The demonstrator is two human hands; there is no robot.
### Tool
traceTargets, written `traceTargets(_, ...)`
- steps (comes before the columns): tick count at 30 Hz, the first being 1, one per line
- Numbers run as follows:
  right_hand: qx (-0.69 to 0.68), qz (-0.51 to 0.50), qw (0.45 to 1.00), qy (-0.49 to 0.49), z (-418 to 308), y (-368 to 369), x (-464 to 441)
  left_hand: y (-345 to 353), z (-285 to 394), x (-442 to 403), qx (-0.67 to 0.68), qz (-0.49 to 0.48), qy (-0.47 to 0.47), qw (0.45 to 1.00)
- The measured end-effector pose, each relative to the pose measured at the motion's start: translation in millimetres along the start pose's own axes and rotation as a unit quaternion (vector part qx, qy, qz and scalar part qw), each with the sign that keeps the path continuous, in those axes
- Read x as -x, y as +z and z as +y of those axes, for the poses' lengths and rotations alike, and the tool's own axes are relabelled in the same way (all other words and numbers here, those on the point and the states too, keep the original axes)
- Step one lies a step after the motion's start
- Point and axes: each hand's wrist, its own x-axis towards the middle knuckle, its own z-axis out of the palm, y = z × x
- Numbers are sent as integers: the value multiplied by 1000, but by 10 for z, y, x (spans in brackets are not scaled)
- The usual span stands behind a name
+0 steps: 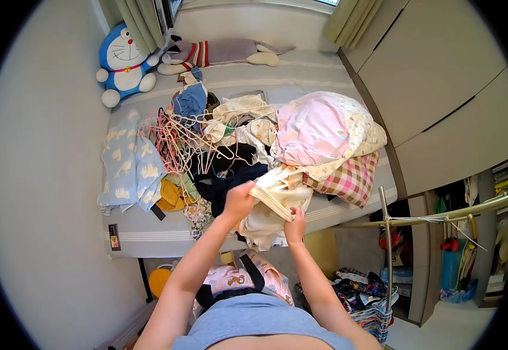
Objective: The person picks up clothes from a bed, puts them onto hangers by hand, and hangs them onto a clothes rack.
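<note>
A cream-coloured garment (282,191) with an orange-brown print is stretched between my two hands over the near side of the bed. My left hand (240,201) is closed on one end of its banded edge. The other end of that edge is pinched in my right hand (294,224). Below it lies more pale cloth (262,233), partly covered by the garment. Dark navy clothing (224,185) is just left of my left hand. Beyond that sits a tangled heap of pink and white hangers (175,137).
Pink bedding (315,128) and a checked pillow (350,181) are piled at the right. A blue patterned cloth (128,160) lies at the left. Plush toys (126,64) rest along the back. A metal clothes rail (387,251) stands at the near right, beside hanging clothes (362,294).
</note>
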Motion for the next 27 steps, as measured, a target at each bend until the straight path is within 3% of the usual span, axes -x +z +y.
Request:
traceTargets(2,-4,50,998,38,216,150,-60,-238,17,-77,93,120,-52,987)
traceTargets(3,-42,7,994,102,212,172,-105,-406,82,-73,105,178,-51,977)
traceTargets(6,-148,-59,987,24,202,524,-184,-824,1,17,61,414,-43,907)
traceTargets(8,-333,-207,917,68,-281,578,-205,-1266,174,134,184,491,-60,849)
traceTargets(10,-388,-289,875,-10,-957,482,-177,-1684,12,262,155,627,-47,762)
traceTargets(12,-406,-365,837,-37,-1605,553,-108,-2220,120,651,160,639,22,753)
traceTargets(15,-458,-475,743,-115,-2086,413,-26,-2509,393,863,126,666,-54,733)
traceTargets(18,-430,-560,704,-78,-2153,511,73,-2502,-112,1205,-134,586,-179,779)
traceTargets(19,-402,-558,720,-89,-2108,576,69,-2468,-476,1387,-196,519,-212,805)
traceTargets(21,-345,-550,757,-76,-1930,825,12,-2142,-278,1305,-200,413,-297,838)
traceTargets(23,-315,-511,799,-43,-1950,818,36,-1777,-504,1348,-188,333,-326,864)
traceTargets(24,-278,-514,808,-74,-1957,874,48,-1610,-575,1351,-283,253,-235,895)
traceTargets(26,-203,-515,822,-133,-1966,1028,118,-1329,-464,1237,-222,120,-157,955)
traceTargets(27,-308,-477,804,-175,-2074,1014,191,-1261,-409,1184,-198,72,-131,969)
